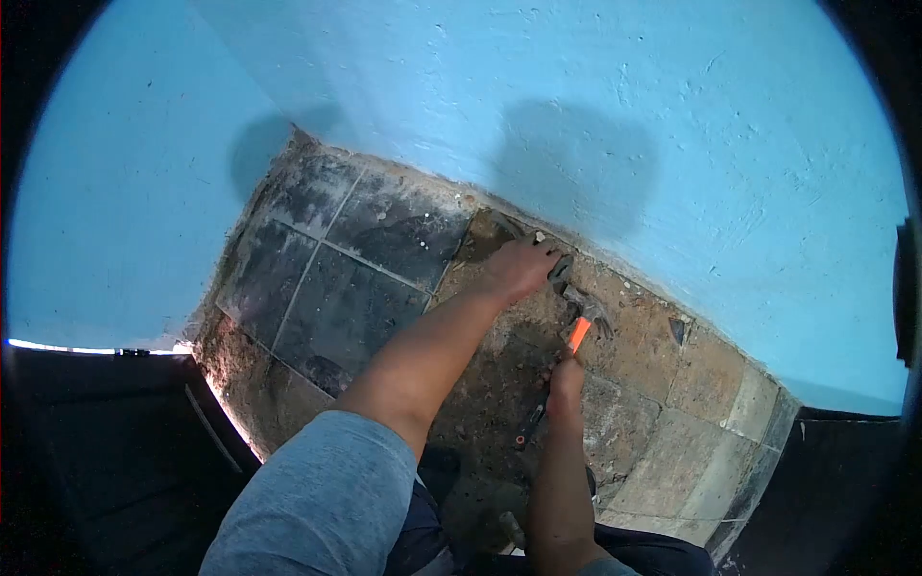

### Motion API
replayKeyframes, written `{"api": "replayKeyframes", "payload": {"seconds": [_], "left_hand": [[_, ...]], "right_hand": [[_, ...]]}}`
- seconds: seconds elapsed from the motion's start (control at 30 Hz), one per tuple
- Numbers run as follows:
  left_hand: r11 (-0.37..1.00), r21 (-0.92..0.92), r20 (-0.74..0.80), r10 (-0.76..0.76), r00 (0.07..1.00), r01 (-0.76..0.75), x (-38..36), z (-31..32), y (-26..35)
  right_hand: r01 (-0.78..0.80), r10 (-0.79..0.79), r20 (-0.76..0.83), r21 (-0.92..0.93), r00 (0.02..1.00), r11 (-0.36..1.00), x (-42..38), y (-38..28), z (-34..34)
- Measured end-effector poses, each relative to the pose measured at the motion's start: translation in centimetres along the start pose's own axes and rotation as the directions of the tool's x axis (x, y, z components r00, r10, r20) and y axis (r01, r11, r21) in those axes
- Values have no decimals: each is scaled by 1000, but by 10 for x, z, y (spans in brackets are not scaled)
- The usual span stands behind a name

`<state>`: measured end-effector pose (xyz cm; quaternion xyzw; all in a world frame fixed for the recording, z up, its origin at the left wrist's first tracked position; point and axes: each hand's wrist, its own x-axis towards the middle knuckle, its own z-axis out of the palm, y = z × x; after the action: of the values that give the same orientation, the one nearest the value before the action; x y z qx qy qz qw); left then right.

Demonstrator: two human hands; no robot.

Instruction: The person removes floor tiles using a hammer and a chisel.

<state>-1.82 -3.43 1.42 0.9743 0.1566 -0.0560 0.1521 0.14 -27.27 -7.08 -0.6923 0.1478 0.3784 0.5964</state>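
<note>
My right hand (567, 376) is wrapped round a claw hammer (579, 334) with an orange and black handle. The hammer's metal head points toward the wall, just right of my left hand (523, 267). My left hand is down at the floor along the wall's base, fingers curled. At its fingertips is a dark grey tile shard (560, 270), partly hidden by the fingers. Beneath both hands lies a rough brown bed (619, 341) of old mortar and loose debris.
Dark floor tiles (360, 302) are laid at the left, up to the corner. A light blue wall (595, 96) borders the floor. Another dark shard (678, 330) lies near the wall. Greyish tile-like squares (672, 461) cover the right side. Dark panels (106, 451) stand at both sides.
</note>
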Motion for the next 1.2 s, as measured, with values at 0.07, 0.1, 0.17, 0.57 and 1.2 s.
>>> {"api": "replayKeyframes", "payload": {"seconds": [0.07,0.1,0.17,0.57,1.2], "left_hand": [[1000,2,-52,-16,999,16,1,-9,0],[999,-15,-74,-52,996,51,4,-6,-4],[991,-51,-114,-129,985,124,8,3,-13],[991,-75,-29,-110,993,108,1,-3,-14],[986,-144,-297,-129,946,89,17,37,-36]], "right_hand": [[-36,36,12,-27,999,999,2,-2,-3],[-52,53,19,-39,998,998,3,-3,-3],[-46,46,37,-21,998,999,2,-4,-3],[8,-6,24,-110,1000,994,-12,-14,-3],[838,-662,-609,7,436,545,-88,-172,-4]]}}
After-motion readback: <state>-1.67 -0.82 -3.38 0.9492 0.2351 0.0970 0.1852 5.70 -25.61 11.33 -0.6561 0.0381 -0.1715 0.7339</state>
